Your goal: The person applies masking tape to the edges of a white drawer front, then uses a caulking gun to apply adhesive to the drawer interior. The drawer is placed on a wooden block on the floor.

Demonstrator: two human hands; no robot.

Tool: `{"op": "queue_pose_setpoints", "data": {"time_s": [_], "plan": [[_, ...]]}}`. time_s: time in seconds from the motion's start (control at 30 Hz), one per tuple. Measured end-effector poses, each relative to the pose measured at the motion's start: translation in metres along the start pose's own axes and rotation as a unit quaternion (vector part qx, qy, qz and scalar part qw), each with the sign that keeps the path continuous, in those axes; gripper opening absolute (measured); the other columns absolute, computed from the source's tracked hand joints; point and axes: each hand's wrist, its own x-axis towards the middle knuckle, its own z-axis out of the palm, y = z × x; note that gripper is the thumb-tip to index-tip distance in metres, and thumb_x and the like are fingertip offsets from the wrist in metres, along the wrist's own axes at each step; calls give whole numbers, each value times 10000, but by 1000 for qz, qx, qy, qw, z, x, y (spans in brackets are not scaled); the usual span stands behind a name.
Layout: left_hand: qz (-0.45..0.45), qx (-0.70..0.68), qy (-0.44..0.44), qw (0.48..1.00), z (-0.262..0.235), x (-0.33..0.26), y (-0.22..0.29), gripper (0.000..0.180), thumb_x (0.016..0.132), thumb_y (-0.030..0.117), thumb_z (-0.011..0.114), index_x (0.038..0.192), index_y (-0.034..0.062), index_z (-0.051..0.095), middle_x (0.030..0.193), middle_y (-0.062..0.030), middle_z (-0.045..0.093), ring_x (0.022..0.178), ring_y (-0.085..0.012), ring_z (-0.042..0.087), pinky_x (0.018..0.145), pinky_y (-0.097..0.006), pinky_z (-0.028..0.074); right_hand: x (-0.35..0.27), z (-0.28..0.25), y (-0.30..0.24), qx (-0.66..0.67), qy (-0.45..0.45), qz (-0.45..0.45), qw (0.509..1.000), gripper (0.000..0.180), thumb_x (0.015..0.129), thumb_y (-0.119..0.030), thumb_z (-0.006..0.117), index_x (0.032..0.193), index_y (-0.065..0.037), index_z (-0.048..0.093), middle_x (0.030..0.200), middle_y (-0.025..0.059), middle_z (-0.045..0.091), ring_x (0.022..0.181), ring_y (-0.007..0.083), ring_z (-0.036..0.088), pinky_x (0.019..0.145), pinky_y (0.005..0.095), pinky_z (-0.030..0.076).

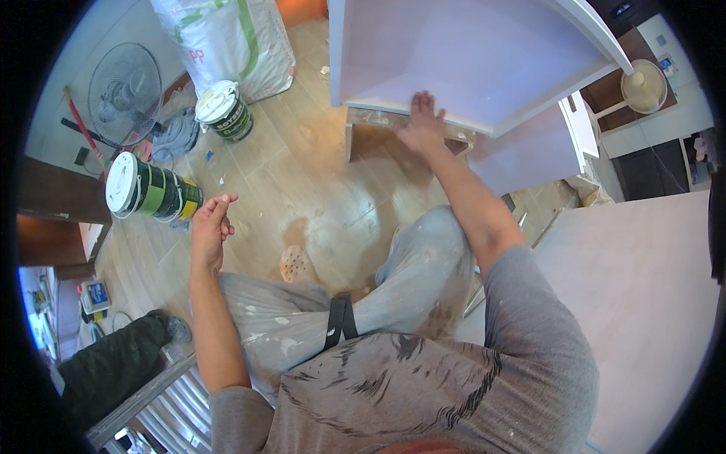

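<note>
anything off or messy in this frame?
Yes. One paint bucket lies on its side near the empty left hand; another stands upright. Pale chips and smears litter the wooden floor. Right hand presses the white cabinet panel.

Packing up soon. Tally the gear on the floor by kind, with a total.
Round white-lidded paint buckets with green labels: 2 (one lying on its side, one upright)
Large white woven sack with green stripes: 1
Round grey wire-guard fan: 1
Crumpled grey cloth: 1
Total: 5
</note>
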Motion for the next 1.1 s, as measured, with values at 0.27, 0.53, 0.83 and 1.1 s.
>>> {"op": "queue_pose_setpoints", "data": {"time_s": [0.27,0.53,0.83,1.1], "plan": [[7,-11,-12,1000,9,1,4,288,1044,306,632,1123,42,716,578,106,444,487,-1,398,516,-183,389,2,-3,-52,-23,-30,-164,986,978,935,-430,603,1655,-59,56,1740,132,40,1603,316,72,1284,574,93],[16,-3,-7,1000,9,1,3,285,1041,309,637,1117,46,720,578,105,443,479,-6,393,513,-185,387,8,9,-35,87,-29,-338,937,699,951,-199,566,1605,-112,335,1728,109,150,1583,296,189,1286,557,153],[-12,18,4,1000,17,0,7,289,1040,318,639,1127,49,702,565,106,420,478,-13,377,534,-203,389,41,-3,-55,83,-35,-201,975,983,866,-361,703,1658,-122,172,1721,189,111,1586,351,156,1269,577,174],[-9,23,0,1000,16,5,4,298,1037,320,645,1122,42,709,562,107,432,470,-13,384,528,-205,391,42,-10,-81,89,-12,-160,983,1009,838,-431,684,1667,-182,164,1733,141,105,1599,318,107,1274,598,108]]}}
